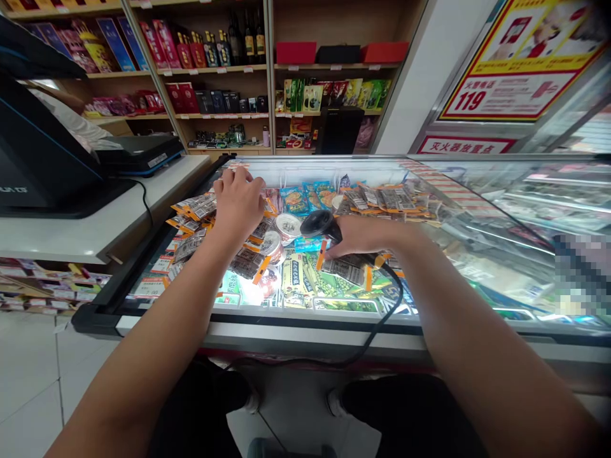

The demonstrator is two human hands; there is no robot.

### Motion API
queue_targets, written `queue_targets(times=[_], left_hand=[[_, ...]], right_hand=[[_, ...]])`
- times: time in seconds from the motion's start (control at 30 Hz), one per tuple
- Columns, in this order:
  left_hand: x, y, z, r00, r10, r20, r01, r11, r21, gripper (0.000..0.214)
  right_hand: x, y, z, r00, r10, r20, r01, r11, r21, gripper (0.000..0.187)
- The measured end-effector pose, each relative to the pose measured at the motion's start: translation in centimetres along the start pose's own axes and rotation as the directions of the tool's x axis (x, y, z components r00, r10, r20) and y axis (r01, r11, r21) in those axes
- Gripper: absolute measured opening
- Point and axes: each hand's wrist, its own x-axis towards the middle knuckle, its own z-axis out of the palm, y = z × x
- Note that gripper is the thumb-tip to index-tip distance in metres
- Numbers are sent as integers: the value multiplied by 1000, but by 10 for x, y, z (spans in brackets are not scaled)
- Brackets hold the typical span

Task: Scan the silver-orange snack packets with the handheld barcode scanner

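My left hand (240, 197) is over the glass top of a freezer, between small clear packets with orange ends. Its fingers are bent downward and slightly apart; the fingertips are hidden, and nothing shows in its grasp. My right hand (356, 235) is closed around a black handheld barcode scanner (319, 224), its head pointing left and its cable hanging over the front edge. Just below that hand lies a dark packet with orange ends (351, 270). Between my hands stand white-lidded cups (288, 225). More packets (195, 207) are piled on the left and others (386, 197) at the back right.
Bagged frozen goods show through the freezer's glass; its frame (286, 331) runs along the front. Left is a counter (176, 172) with a black terminal (38, 140) and a scale-like device (143, 152). A person's pale sleeve (71, 117) is behind. Stocked shelves (219, 67) line the back.
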Motion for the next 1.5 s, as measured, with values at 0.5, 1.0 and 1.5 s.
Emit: queue_targets(times=[0.5, 1.0, 1.5], left_hand=[[-14, 45, 5, 883, 306, 357, 79, 651, -755, 22], [8, 19, 47, 938, -99, 332, 299, 715, -632, 19], [7, 19, 42, 919, -103, 381, 334, 718, -611, 20]], right_hand=[[15, -7, 12, 906, 103, -411, 156, 821, 550, 32], [3, -14, 11, 964, -148, -220, 247, 802, 544, 22], [-2, -17, 7, 969, -155, -193, 234, 831, 505, 26]])
